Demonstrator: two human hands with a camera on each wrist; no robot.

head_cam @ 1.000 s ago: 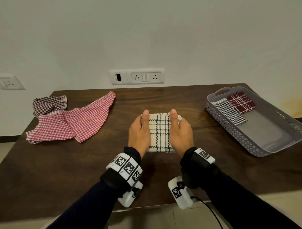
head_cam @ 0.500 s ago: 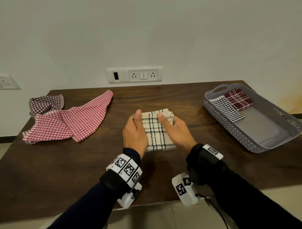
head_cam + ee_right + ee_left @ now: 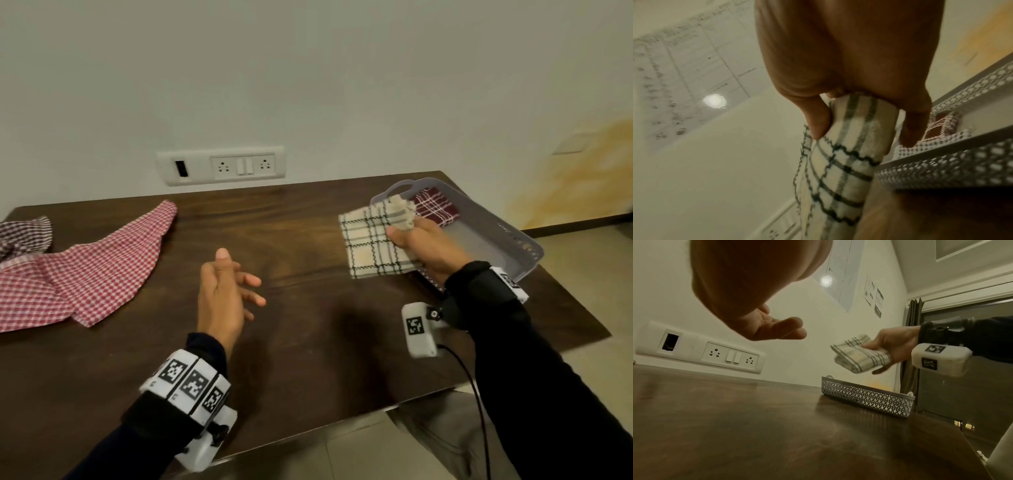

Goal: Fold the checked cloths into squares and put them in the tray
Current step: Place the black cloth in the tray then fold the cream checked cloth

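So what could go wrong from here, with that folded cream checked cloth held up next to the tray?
1. The right hand pinches the folded cream cloth only at one edge, and the layers already gape in the left wrist view, so it may unfold on the way down.
2. The cloth hangs over the tray rim, so it could catch on the wall.
3. The maroon cloth already lies in the tray; landing on it may shift it.
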